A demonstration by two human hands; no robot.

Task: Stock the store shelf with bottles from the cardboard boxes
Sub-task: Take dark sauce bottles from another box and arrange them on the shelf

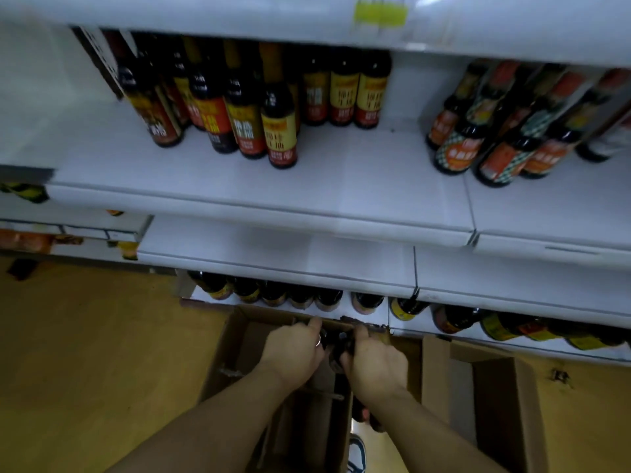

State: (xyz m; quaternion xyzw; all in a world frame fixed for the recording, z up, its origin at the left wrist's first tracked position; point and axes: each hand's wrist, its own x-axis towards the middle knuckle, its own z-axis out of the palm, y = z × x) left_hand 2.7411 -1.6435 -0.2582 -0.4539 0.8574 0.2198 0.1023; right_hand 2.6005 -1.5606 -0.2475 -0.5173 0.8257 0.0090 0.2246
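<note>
low in the view, over an open cardboard box (239, 339) on the yellowish floor (85, 353), both bare forearms reach forward and down, running almost side by side and converging toward the box's far end. left hand (293, 349) lies palm down with its back to the camera, fingers curled downward and the index stretched ahead to touch the box's far edge; a ring (318, 341) shows on one finger. right hand (375, 361) sits just beside it, knuckles up, fingers bent inward toward the left hand. between the two hands stand dark bottles (338, 346) inside the box, their caps seen from above; the fingers of both hands close around these tops, though blur and shadow hide just which bottle each hand has and how tightly.

a second cardboard box (491, 397) stands open to the right, its inside in shadow. just beyond the hands, the lowest white shelf (368, 314) carries a row of dark bottles with yellow labels (297, 297), only partly seen under the shelf above. higher up, the middle shelf (341, 179) holds a cluster of tall dark bottles with red and yellow labels (278, 131) toward the left and back, with a wide bare stretch in front, and further right a group of bottles with orange checked labels (495, 155). a shoe (356, 452) shows at the bottom edge beside the box.
</note>
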